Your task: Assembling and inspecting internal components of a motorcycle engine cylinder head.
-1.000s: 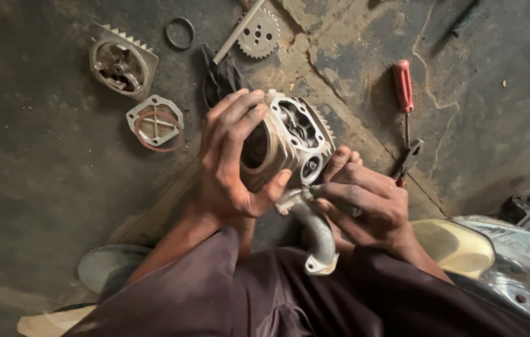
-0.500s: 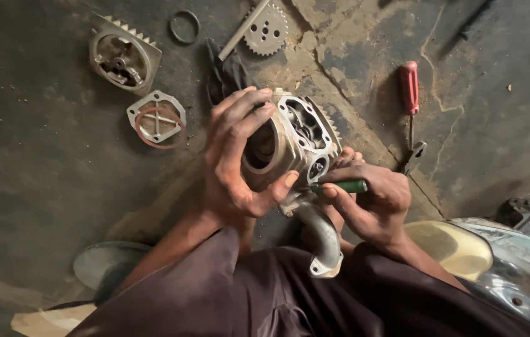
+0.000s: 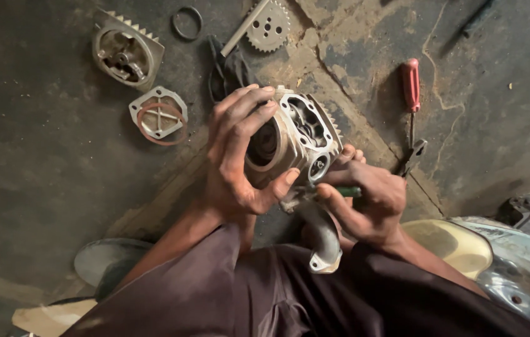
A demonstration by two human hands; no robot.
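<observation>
My left hand (image 3: 237,156) grips a finned metal engine cylinder head (image 3: 302,134) from its left side, holding it above my lap. A curved metal intake pipe (image 3: 322,234) hangs from the head's underside, pointing toward me. My right hand (image 3: 365,196) is closed around a green-handled tool (image 3: 347,191), its tip pressed against the lower right of the head. The tool's tip is hidden behind my fingers.
On the dirty concrete floor lie a finned engine cover (image 3: 126,53), a square cover plate with a red gasket ring (image 3: 159,115), a rubber ring (image 3: 187,22), a toothed sprocket (image 3: 267,25), a red-handled screwdriver (image 3: 411,87) and a small wrench (image 3: 410,157). A motorcycle body panel (image 3: 515,256) sits at the right.
My right hand has closed on the green-handled tool and brought it against the head. My left hand has kept its grip.
</observation>
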